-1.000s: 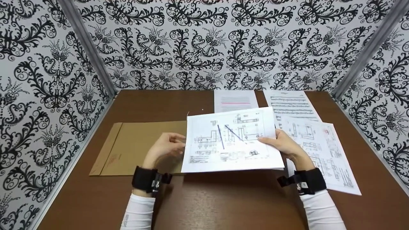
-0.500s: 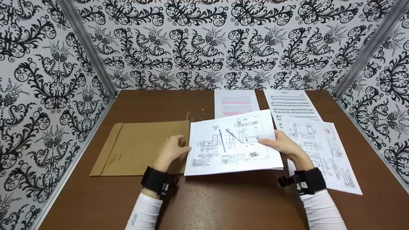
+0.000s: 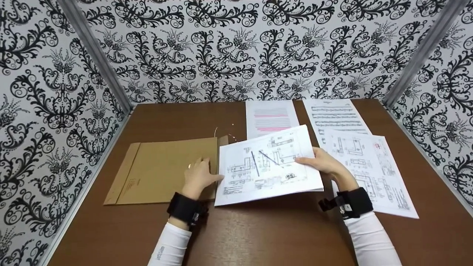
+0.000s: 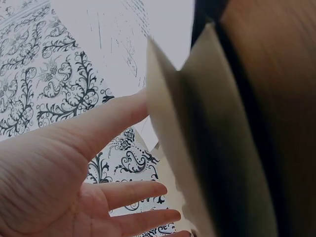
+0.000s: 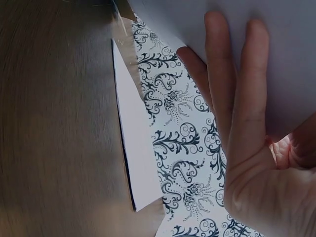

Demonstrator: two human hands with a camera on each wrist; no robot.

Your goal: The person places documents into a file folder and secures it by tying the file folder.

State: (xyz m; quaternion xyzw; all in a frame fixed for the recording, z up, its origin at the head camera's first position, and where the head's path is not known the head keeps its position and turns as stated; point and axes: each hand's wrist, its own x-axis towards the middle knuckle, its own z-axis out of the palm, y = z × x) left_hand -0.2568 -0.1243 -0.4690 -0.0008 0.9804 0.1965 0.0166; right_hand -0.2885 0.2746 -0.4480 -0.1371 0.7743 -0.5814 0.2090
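A brown paper envelope lies flat on the left of the table. My left hand is at its right edge, fingers over the top layer and thumb reaching the edge. In the left wrist view the mouth of the envelope gapes, and the thumb touches one layer while the other fingers extend straight. My right hand holds a thin stack of technical drawing sheets by the right side, thumb on top, fingers beneath. The stack is tilted, its left edge beside the envelope's mouth.
More drawing sheets lie on the right of the brown table, overlapping a music sheet. A text page with pink highlighting lies at the back. Patterned walls enclose the table.
My left hand has moved right, from beside the stack onto the envelope's right edge, where a strip of the lower layer now shows. The stack has tilted, its left edge dipping slightly.
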